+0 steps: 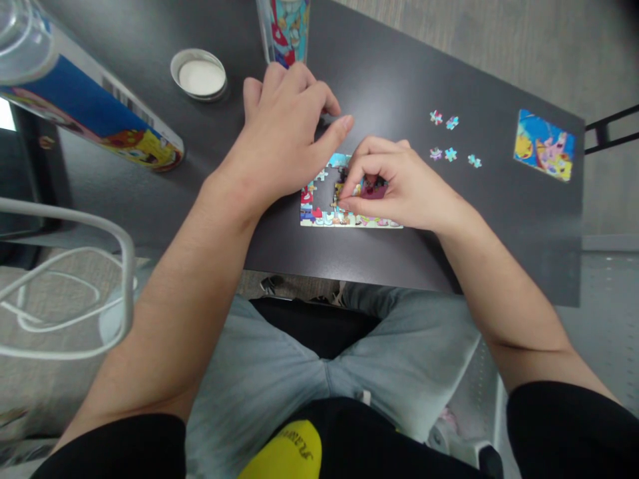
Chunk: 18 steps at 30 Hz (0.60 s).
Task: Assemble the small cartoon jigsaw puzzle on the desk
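A partly assembled jigsaw puzzle (319, 217) lies on the dark table near its front edge, with a bare grey gap in its left half. Over the middle of it, my right hand (394, 179) is closed in a pinch, thumb and forefinger on a small puzzle piece (335, 203) at the gap's right side. The fingers hide much of the puzzle's upper right. My left hand (289, 126) holds nothing; its fingers are apart and loosely bent, just above the puzzle's upper left corner. Several loose puzzle pieces (450, 154) lie farther right.
A picture card (544, 145) lies near the table's right end. At the back stand a clear printed container (287, 30) and a round lid (201, 75). A large printed tube (94, 100) is at the left, above a white cable (120, 246).
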Each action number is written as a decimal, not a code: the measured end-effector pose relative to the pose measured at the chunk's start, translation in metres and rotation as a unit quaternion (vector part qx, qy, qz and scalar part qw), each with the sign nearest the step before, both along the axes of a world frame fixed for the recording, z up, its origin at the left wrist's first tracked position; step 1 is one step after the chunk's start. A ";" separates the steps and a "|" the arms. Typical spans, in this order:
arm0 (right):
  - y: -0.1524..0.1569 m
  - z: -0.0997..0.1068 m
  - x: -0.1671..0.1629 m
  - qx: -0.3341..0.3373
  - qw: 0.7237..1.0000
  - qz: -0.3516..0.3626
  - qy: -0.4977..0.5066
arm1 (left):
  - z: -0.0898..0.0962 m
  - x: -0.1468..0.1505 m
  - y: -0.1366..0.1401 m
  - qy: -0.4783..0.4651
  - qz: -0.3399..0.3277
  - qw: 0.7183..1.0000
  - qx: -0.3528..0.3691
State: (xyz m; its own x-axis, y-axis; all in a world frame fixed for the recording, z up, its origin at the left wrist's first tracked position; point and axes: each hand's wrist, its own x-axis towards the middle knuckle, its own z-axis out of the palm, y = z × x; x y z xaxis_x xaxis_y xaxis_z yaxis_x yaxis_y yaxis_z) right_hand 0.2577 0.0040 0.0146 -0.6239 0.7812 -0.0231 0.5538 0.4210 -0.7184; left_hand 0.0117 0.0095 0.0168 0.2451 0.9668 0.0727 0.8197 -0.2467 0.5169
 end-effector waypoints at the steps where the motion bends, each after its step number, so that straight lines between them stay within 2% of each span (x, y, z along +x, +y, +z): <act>1: 0.002 0.001 0.002 -0.002 1.000 0.002 0.011 | 0.000 0.000 0.000 -0.002 -0.001 1.000 -0.004; 6: 0.014 0.005 0.013 0.005 0.995 -0.066 0.068 | -0.001 0.000 0.000 -0.006 -0.003 1.000 -0.021; 9: 0.020 0.003 0.017 0.032 0.994 -0.068 0.077 | 0.002 -0.004 -0.001 -0.007 -0.007 1.000 -0.021; 11: 0.020 0.000 0.018 0.034 0.996 -0.057 0.063 | 0.005 -0.008 -0.001 -0.010 -0.036 0.999 -0.026; 16: 0.017 -0.004 0.019 0.010 0.999 -0.042 0.008 | 0.011 -0.018 -0.002 -0.027 -0.166 0.983 -0.079; 18: 0.016 -0.006 0.019 0.013 0.999 -0.038 0.002 | 0.011 -0.019 -0.004 -0.030 -0.182 0.977 -0.103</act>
